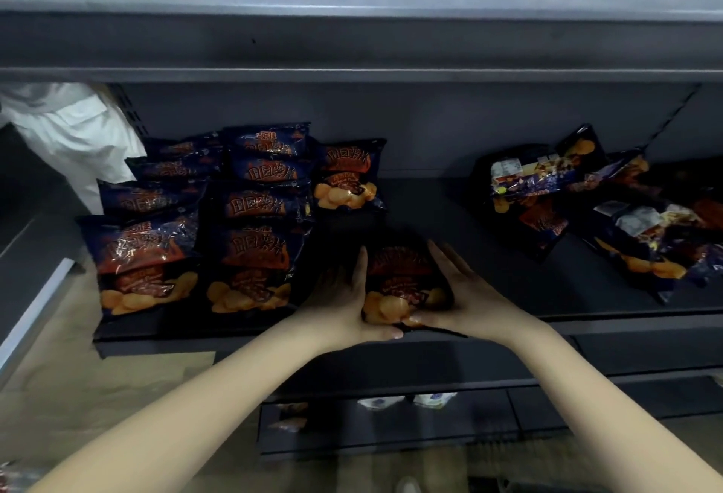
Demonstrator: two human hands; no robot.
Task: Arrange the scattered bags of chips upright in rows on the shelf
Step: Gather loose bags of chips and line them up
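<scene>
You are pressing a bag (403, 281) of chips between both hands at the front edge of the shelf (430, 211), just below the middle of the frame. The bag is standing upright with its print facing you. Your left hand (344, 297) is lying flat against its left side, fingers straight and together, thumb running under the bottom edge. Your right hand (465, 293) is doing the same on the right side, fingers straight, thumb touching the bag's lower front. In the left half of the frame, two rows (242, 219) of matching bags are standing one behind another, and the nearer row is just beside your left hand. A lone bag (348, 179) is standing at the back, behind the one you are holding and apart from it. At the right, a pile (587, 211) of bags is lying scattered and flat.
</scene>
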